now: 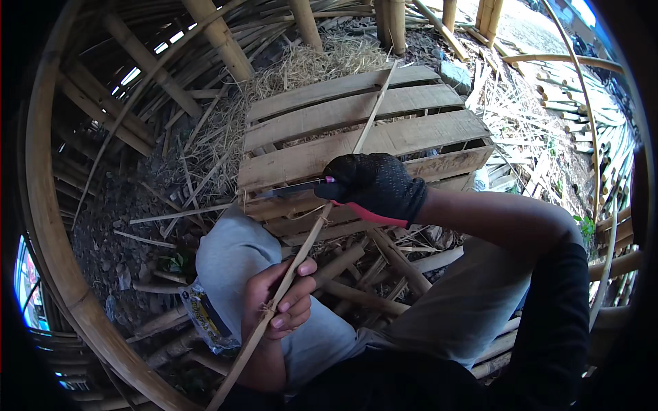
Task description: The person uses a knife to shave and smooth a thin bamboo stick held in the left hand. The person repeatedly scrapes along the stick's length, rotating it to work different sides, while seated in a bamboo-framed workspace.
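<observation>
A long split bamboo strip [310,240] runs slantwise from the lower left, past my right hand, and out over a wooden slatted crate [295,164]. My bare left hand [284,298] is closed around its lower part, near a rough node. My right hand [375,186], in a black dotted glove with a red edge, is closed on a knife [291,188]. The blade points left, and a bit of pink handle shows by the fingers. The strip passes at the gloved hand beside the knife; the glove hides where they meet.
Dry straw-like shavings [329,58] lie behind the crate. Several bamboo poles [212,34] stand at the far side, and a curved bamboo pole [68,288] bends along the left. Cut bamboo pieces [363,294] lie below the crate. A plastic packet [205,318] rests by my left knee.
</observation>
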### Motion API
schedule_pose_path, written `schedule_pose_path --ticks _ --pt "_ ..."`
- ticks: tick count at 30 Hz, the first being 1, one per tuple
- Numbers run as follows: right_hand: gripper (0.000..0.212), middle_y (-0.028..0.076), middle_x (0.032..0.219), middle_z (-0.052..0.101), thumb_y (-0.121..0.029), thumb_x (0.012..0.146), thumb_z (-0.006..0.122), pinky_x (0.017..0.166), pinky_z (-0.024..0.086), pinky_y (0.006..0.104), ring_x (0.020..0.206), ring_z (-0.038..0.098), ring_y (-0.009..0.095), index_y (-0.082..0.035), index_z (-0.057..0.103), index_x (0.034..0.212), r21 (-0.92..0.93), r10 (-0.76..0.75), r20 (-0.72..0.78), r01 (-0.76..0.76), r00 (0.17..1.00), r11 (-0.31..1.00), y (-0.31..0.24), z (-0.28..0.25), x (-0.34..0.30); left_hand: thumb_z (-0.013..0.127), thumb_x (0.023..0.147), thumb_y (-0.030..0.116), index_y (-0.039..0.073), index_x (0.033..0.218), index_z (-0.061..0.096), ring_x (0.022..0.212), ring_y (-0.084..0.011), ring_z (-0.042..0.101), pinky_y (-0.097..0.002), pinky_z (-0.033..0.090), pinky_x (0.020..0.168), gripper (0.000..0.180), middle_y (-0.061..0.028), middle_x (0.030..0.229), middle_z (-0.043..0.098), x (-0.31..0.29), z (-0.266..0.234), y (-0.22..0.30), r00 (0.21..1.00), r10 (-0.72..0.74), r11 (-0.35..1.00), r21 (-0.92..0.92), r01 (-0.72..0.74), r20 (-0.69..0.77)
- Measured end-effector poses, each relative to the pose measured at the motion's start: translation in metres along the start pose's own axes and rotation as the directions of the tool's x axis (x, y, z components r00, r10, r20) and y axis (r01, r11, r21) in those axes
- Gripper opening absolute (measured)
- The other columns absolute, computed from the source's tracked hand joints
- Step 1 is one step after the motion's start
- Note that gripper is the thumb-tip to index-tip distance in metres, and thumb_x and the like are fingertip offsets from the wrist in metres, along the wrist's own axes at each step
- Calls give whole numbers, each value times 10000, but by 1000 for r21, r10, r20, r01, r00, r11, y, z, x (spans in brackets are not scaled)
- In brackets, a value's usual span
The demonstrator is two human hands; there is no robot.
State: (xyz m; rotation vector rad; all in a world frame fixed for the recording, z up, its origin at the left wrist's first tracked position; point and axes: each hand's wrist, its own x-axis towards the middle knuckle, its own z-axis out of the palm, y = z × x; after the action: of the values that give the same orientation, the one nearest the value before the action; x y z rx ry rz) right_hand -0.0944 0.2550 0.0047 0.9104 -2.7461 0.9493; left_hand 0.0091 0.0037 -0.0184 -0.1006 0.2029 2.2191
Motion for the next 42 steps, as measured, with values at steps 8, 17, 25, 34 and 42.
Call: schedule_pose_path --ticks 8,17,25,34,42 --pt "297 132 983 703 -385 993 546 818 527 430 949 677 337 -198 686 1176 -28 236 -119 -241 964 970 38 -11 18 271 1077 237 12 1089 393 391 -170 536 -231 404 319 256 -96 639 526 -7 -2 4 996 -70 998 7 69 61" --pt "461 178 891 696 -486 1000 496 745 505 393 845 672 348 -73 698 1028 93 543 -306 -543 782 834 56 -33 21 296 1092 217 33 1098 403 289 -33 364 -167 280 259 212 34 502 390 -13 6 5 993 -30 987 151 47 -111" --pt "435 104 757 651 -434 1002 519 631 469 336 642 590 203 -38 698 982 184 318 285 -377 904 908 28 -4 -5 289 1087 196 43 1069 393 283 -35 360 -172 264 255 186 34 487 382 -15 1 3 991 -8 982 186 33 -135" --pt "256 8 704 578 -349 987 609 570 450 293 592 536 104 -114 704 1020 384 479 428 -634 766 671 19 -25 -4 220 1077 186 18 1095 363 296 -80 439 -190 311 240 222 -31 514 455 -16 -4 6 1000 -15 990 -137 13 -14" --pt "215 -35 669 521 -295 977 553 454 367 259 493 453 79 -120 675 949 409 497 419 -647 760 644 27 -14 -12 220 1070 173 14 1092 361 294 -84 440 -192 312 239 214 -31 512 459 -13 -3 3 1000 6 996 -94 -8 -20"
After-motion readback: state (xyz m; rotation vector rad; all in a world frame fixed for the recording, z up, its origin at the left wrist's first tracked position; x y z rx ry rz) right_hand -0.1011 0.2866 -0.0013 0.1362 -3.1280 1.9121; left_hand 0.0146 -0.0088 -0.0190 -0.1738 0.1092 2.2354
